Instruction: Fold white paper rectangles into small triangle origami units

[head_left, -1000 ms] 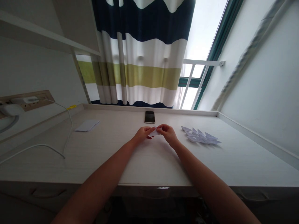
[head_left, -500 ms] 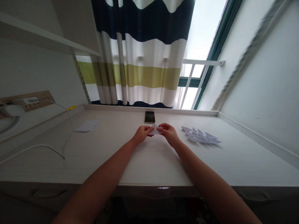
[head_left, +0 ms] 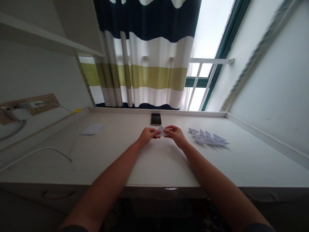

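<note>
desk [head_left: 154, 164]: paper triangle [head_left: 161, 130], apex up, base crosswise

paper [head_left: 161, 130] mostly hidden, curtain [head_left: 145, 48] cropped above

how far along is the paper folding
Done: a pile of folded pieces lies on the desk at right. In hand: left hand and right hand pinch one small paper between them, part folded. Left: flat sheets lie at far left; how many I cannot tell.

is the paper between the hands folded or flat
Folded: the small white paper rises to a pointed, triangular peak, pinched between the left hand and the right hand.
</note>
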`<state>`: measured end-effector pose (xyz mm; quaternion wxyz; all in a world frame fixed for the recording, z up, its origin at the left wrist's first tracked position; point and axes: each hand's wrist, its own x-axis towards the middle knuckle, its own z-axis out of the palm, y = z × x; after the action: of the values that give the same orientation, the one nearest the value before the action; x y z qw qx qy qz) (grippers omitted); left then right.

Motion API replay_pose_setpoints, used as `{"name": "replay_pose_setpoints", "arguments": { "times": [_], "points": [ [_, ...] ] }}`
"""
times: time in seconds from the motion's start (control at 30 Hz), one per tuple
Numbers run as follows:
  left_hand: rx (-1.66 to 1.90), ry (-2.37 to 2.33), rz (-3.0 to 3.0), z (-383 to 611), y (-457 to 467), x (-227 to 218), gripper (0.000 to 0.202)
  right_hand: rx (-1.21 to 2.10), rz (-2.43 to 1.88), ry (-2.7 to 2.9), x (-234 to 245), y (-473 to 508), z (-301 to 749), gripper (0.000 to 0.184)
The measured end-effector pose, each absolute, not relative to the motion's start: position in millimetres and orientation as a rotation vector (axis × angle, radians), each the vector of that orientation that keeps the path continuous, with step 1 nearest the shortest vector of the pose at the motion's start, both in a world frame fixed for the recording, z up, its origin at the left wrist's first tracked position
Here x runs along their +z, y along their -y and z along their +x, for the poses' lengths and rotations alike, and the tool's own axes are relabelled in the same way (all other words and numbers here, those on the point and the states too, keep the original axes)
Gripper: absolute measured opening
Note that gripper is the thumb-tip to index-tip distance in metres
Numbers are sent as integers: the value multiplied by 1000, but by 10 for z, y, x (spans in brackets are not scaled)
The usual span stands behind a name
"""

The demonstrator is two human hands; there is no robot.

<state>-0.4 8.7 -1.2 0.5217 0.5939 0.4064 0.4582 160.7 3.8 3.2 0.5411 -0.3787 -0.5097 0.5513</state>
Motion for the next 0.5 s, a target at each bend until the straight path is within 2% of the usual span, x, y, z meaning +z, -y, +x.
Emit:
{"name": "replay_pose_setpoints", "arguments": {
  "times": [0.5],
  "points": [
    [1151,-962,1333,-41,-48,86,32,1327,-843,1201,63,-42,1639,23]
  ]
}}
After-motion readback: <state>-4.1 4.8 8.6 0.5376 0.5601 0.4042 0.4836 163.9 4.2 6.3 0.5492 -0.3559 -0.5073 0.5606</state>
